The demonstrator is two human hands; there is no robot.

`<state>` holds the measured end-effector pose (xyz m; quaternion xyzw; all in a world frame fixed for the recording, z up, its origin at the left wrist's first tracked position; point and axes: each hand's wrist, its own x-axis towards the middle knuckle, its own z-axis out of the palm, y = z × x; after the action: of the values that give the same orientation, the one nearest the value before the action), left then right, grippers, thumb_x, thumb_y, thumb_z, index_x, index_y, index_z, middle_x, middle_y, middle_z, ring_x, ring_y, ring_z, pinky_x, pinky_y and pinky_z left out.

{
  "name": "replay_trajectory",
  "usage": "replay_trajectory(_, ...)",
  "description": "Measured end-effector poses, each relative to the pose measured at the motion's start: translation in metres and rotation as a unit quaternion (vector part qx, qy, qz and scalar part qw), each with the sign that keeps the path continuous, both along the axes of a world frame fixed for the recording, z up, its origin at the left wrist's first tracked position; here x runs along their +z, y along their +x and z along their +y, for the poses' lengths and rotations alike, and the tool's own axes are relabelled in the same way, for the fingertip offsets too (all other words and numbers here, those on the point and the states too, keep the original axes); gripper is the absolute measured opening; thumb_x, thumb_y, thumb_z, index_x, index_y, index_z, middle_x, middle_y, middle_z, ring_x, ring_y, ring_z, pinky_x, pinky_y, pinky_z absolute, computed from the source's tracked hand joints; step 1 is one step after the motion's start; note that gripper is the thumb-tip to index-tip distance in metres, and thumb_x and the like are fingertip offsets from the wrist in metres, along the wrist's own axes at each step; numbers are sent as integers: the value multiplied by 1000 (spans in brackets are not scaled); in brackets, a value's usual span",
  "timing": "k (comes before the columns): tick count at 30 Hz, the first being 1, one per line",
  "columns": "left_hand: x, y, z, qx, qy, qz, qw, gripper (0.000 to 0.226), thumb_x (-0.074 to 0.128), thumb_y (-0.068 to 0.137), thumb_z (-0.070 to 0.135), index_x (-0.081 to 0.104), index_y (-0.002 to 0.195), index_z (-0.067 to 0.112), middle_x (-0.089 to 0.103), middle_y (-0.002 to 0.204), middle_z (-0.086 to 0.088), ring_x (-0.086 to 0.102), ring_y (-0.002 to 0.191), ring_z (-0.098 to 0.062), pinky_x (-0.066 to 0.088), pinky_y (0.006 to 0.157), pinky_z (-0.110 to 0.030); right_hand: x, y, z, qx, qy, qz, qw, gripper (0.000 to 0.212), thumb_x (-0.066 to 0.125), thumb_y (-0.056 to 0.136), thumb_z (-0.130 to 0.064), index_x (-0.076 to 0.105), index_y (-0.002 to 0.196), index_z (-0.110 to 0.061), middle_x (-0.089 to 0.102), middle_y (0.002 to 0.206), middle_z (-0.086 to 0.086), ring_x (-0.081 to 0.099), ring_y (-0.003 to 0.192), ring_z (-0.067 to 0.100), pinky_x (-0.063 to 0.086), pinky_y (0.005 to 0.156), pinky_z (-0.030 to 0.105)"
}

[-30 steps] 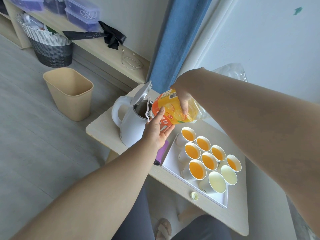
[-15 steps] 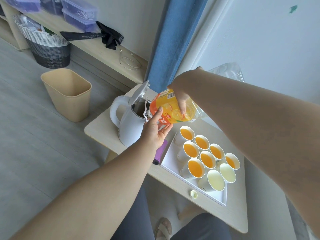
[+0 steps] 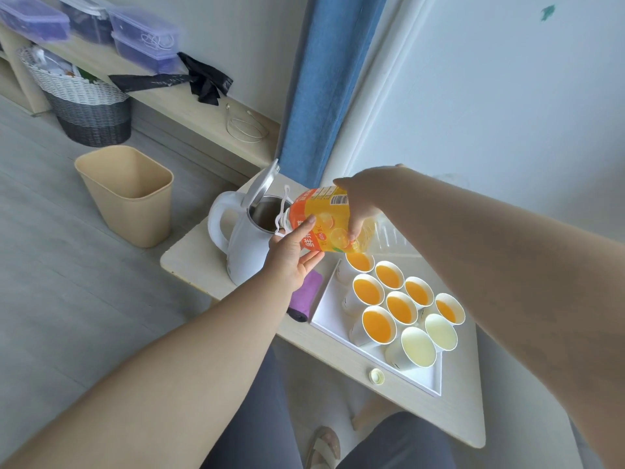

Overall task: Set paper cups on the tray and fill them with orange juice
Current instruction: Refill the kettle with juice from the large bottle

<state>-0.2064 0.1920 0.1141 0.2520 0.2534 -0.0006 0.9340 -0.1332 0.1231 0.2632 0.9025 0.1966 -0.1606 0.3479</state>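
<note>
Bright, even, diffuse daylight; shadows are soft and weak beneath the left hand (image 3: pixel 291 255) and right hand (image 3: pixel 362 204). No strong glare. Wide-angle distortion bows the curtain (image 3: pixel 324 79) above the hands and stretches both forearms toward the lower corners. The storage boxes (image 3: pixel 142 35), far upper left, appear motion-blurred.

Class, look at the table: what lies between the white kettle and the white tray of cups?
In the head view, a folded purple cloth lies on the table between the kettle and the tray, partly hidden under the left hand.
</note>
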Motion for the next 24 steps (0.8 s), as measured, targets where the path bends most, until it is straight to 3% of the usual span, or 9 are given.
replay_trajectory(3, 3, -2, -1, -9, 65, 9, 998, 64, 78, 78, 19, 44, 133, 16, 64, 116, -8, 66, 91, -22, 54, 86, -41, -18, -1, -22, -41, 78, 22, 996, 130, 81, 58, -60, -4, 152, -31, 43, 144, 6, 44, 128, 35, 38, 102, 54)
replay_trajectory(5, 4, -3, -1, -10, 123, 12, 992, 75, 79, 77, 19, 35, 138, 20, 60, 118, -5, 64, 93, -24, 54, 87, -43, -29, -7, -42, -70, 165, 27, 983, 133, 82, 58, -57, -6, 152, -24, 45, 140, 10, 46, 127, 35, 39, 104, 51)
replay_trajectory(9, 7, -8, -1, -8, 243, -18, 970, 93, 81, 75, 18, 23, 147, 28, 53, 135, -2, 59, 114, -24, 53, 90, -46, -69, -9, -80, -100, 359, 70, 925, 128, 81, 29, -74, 39, 137, -22, 62, 117, 0, 61, 105, 23, 52, 91, 43)
replay_trajectory(11, 10, -10, 0, 1, 285, -45, 957, 95, 81, 75, 15, 21, 147, 30, 52, 137, -2, 57, 118, -22, 52, 83, -37, -93, -5, -99, -89, 496, 117, 856, 111, 83, 26, -73, 54, 121, -23, 68, 106, -2, 65, 98, 20, 54, 87, 42)
replay_trajectory(14, 20, -14, 4, -8, 338, -79, 938, 92, 81, 74, 11, 27, 147, 23, 49, 138, -5, 56, 119, -22, 52, 85, -34, -97, -35, -115, -94, 662, 175, 722, 56, 89, 61, -19, 61, 110, -16, 71, 103, 5, 68, 94, 18, 54, 89, 40)
replay_trajectory(16, 30, -20, 6, -57, 374, -92, 921, 89, 80, 74, 12, 30, 147, 21, 52, 134, -4, 58, 115, -20, 53, 83, -31, -104, -52, -126, -129, 710, 225, 655, 48, 83, 69, -4, 60, 109, -14, 70, 103, 5, 68, 91, 10, 55, 87, 31)
replay_trajectory(18, 41, -29, 5, -126, 390, -109, 906, 78, 77, 76, 12, 36, 141, 24, 57, 123, 3, 61, 104, -13, 52, 74, -28, -113, -65, -135, -167, 729, 264, 609, 71, 89, 64, -20, 52, 124, -15, 67, 115, 4, 66, 104, 11, 51, 96, 35)
replay_trajectory(20, 45, -38, 0, -193, 389, -124, 892, 60, 76, 77, 9, 46, 124, 30, 62, 108, 11, 62, 92, -7, 52, 67, -29, -122, -79, -144, -185, 727, 280, 599, 91, 90, 57, -32, 42, 134, -19, 64, 123, 3, 62, 113, 14, 48, 100, 37)
replay_trajectory(24, 38, -52, -17, -245, 413, -140, 866, 40, 70, 78, 3, 55, 101, 31, 66, 91, 16, 68, 73, 3, 56, 60, -23, -140, -103, -168, -186, 715, 324, 591, 81, 81, 72, -20, 36, 140, -27, 58, 131, -1, 57, 119, 9, 48, 99, 29)
